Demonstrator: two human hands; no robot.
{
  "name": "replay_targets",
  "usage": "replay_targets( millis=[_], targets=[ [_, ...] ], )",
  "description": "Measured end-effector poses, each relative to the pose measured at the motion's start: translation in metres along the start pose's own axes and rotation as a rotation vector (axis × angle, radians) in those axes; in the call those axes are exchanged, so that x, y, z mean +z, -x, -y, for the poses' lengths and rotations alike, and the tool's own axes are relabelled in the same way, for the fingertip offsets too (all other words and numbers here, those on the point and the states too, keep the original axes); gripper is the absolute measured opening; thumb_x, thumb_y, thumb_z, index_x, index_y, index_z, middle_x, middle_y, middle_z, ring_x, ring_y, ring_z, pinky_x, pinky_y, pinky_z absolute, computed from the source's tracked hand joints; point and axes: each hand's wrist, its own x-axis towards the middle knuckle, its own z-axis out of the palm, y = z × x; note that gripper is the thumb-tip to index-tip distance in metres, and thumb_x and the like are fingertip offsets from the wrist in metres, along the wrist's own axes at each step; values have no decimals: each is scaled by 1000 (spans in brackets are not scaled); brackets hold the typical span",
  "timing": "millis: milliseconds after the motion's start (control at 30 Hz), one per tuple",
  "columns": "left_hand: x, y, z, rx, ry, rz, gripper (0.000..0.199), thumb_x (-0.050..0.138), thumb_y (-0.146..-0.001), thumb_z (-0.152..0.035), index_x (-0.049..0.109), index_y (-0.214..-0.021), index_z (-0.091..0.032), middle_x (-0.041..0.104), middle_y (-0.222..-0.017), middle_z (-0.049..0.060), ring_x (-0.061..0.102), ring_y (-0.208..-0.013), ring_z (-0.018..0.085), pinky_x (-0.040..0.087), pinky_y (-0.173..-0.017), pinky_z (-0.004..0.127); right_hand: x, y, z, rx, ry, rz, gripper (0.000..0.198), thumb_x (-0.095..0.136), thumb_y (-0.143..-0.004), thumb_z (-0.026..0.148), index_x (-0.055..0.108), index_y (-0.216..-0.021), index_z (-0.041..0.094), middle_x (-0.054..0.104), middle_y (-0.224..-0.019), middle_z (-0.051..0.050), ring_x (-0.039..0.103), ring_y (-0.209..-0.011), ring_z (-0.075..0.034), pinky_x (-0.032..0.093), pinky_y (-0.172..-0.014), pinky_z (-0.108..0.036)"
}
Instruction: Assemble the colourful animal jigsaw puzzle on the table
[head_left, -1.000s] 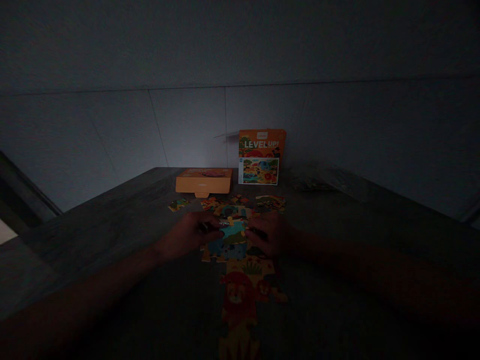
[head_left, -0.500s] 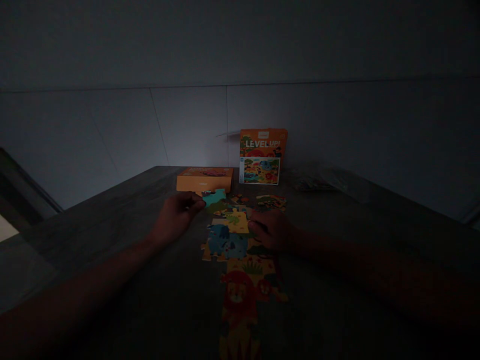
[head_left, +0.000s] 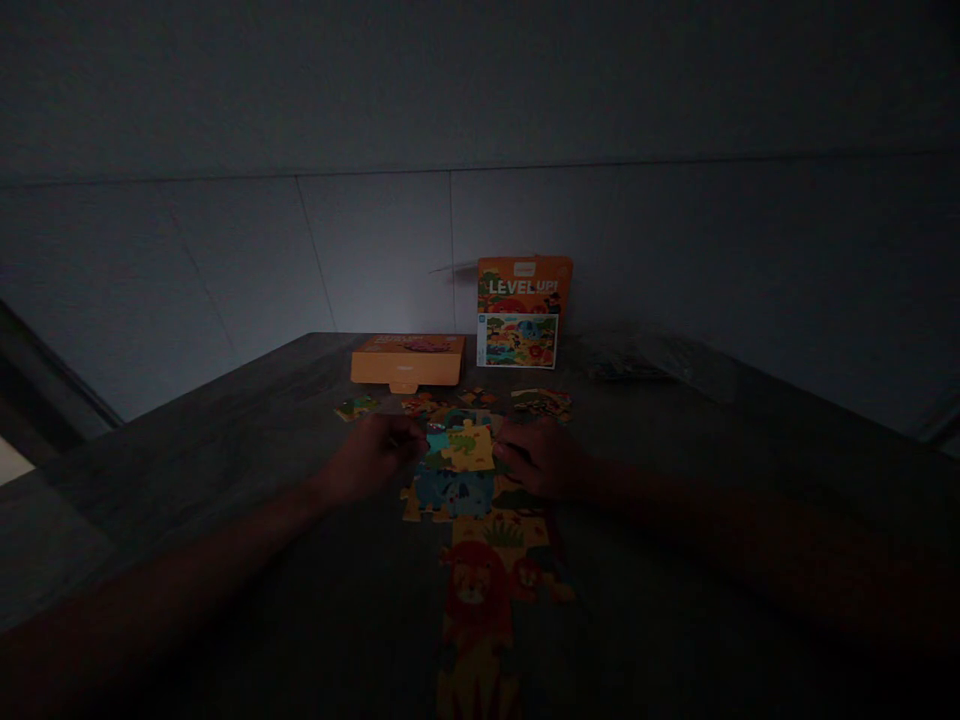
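Note:
My left hand pinches a teal and green jigsaw puzzle piece by its left edge. In my right hand is a yellow puzzle piece with a green animal, gripped at its right side. The two pieces meet or overlap in the air; whether they interlock I cannot tell. Below them on the table lie joined pieces with blue elephants. Nearer to me, joined pieces show a red lion and a smaller lion head.
An orange puzzle box lies at the back, its flap towards me. Another orange box stands upright beside it. Loose puzzle pieces lie in small piles before them. Clear plastic wrapping rests at the back right of the dark table.
My left hand has moved right and towards me, bringing the teal piece against the yellow one. My right hand has hardly moved. Loose pieces behind my left hand are now uncovered.

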Motion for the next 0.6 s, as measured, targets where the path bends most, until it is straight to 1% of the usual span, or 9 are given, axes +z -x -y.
replay_targets(
  millis=[67,200,300,367,400,467,533,600],
  targets=[
    [4,1,0,23,28,79,26,54,-82,-37,63,-69,-17,59,-64,0,53,-61,15,39,-56,24,0,0,1,-1,-4,4,26,46,-91,24,51,-66,17,52,-57,1,44,-49,-9,26,-51,-22],
    [6,4,-2,14,82,135,26,56,-85,-38,65,-75,-16,62,-69,2,56,-64,16,42,-58,25,1,0,1,-31,36,12,29,48,-91,25,52,-63,17,51,-54,1,46,-50,-10,27,-52,-23],
    [8,7,-7,44,115,211,25,57,-86,-39,66,-81,-17,65,-76,3,59,-69,18,45,-60,26,3,0,-1,-43,65,28,33,50,-93,28,54,-62,16,52,-54,1,46,-49,-10,27,-53,-23],
    [11,9,-9,71,99,209,25,58,-86,-40,66,-81,-17,65,-78,3,60,-71,18,45,-61,25,4,0,-2,-55,71,31,35,50,-94,30,56,-62,16,53,-54,1,45,-50,-10,27,-54,-24],
    [12,8,-9,64,87,192,26,57,-86,-41,65,-79,-17,64,-76,2,59,-70,17,45,-60,25,4,0,-3,-61,73,27,35,50,-94,30,57,-62,16,53,-54,1,46,-50,-10,27,-54,-24],
    [10,5,-6,14,54,111,32,53,-87,-45,62,-74,-17,61,-70,1,57,-65,16,44,-57,25,5,0,-3,-48,88,-4,34,51,-94,31,58,-63,16,54,-55,0,47,-52,-10,28,-54,-24],
    [4,-1,1,-70,-3,-20,36,50,-88,-47,60,-72,-17,61,-68,2,58,-65,18,44,-57,26,5,-1,-3,12,124,-62,32,52,-92,29,58,-64,16,56,-57,-1,49,-55,-12,31,-57,-24],
    [-7,-9,14,-164,-95,-160,34,49,-88,-46,63,-77,-16,67,-75,5,63,-73,21,47,-63,28,4,-2,-2,96,180,-123,23,54,-89,26,61,-70,16,59,-65,-3,53,-66,-15,37,-65,-26]
  ],
)
